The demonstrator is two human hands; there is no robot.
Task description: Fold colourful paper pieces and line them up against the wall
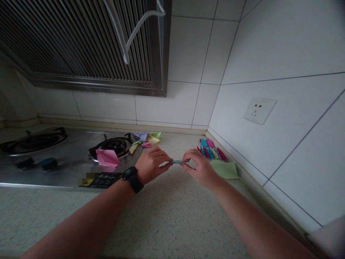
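My left hand and my right hand pinch opposite ends of a thin, pale green folded piece of paper, seen nearly edge-on above the counter. A dark watch sits on my left wrist. Beside my right hand lies a flat light green sheet of paper. Behind that hand is a cluster of small folded papers in red, blue, pink and yellow. Beyond my left hand, several loosely folded papers in purple, yellow, green and pink lie at the stove's edge.
A steel gas stove with two burners fills the left side, and a pink paper rests by its right burner. The range hood hangs above. Speckled counter runs along the front. A socket is on the right tiled wall.
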